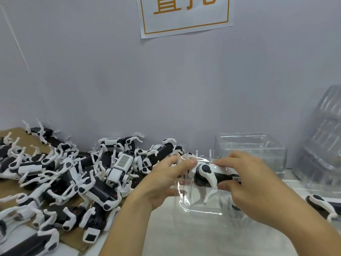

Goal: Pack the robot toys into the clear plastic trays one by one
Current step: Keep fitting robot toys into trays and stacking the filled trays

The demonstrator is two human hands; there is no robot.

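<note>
Nearest the camera, two bare forearms reach over the pale worktop [184, 237]. The left hand [162, 183] has its fingers [181, 166] curled over the upper left edge of a clear plastic tray [199, 204], thumb under it, gripping the rim. The right hand [252, 183] grips a black-and-white robot toy [212, 175] from the right, fingers along its top and thumb below, holding it inside the tray with one white leg pointing down into the moulded cavity. At the right edge another robot toy [323, 204] lies on the worktop. To the left, a heap of robot toys [73, 174] sprawls over a sheet of brown cardboard [73, 239], legs tangled, reaching back to the wall. Behind the hands stands a stack of empty clear trays [252, 150], and a taller, tilted stack [324, 137] leans at the far right. On the grey wall [129, 80] hangs a paper sign [184, 17] with orange characters
</note>
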